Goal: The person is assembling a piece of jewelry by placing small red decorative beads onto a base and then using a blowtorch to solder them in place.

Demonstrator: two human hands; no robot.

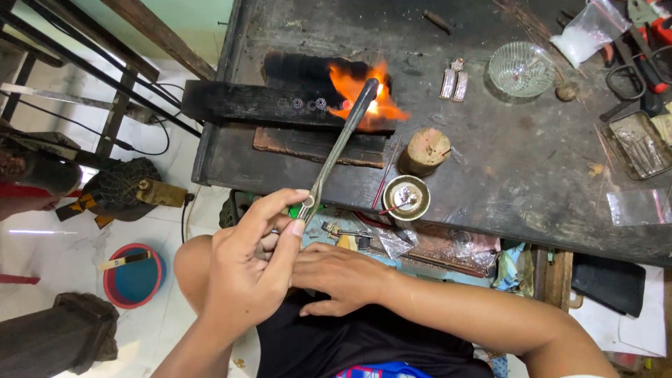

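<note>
Near clear white-powder bag (586, 31), left hand (245, 269) gripping torch (341, 147), right hand (343, 276) open.

The torch tip (364, 94) vanishes inside the orange flame (364, 98), so what it heats cannot be told. The 3 small pieces on the charred block (266, 103) are too small to identify. The left hand (248, 273) covers the torch's handle end. The red tools (654, 42) run off the frame's right edge.
</note>
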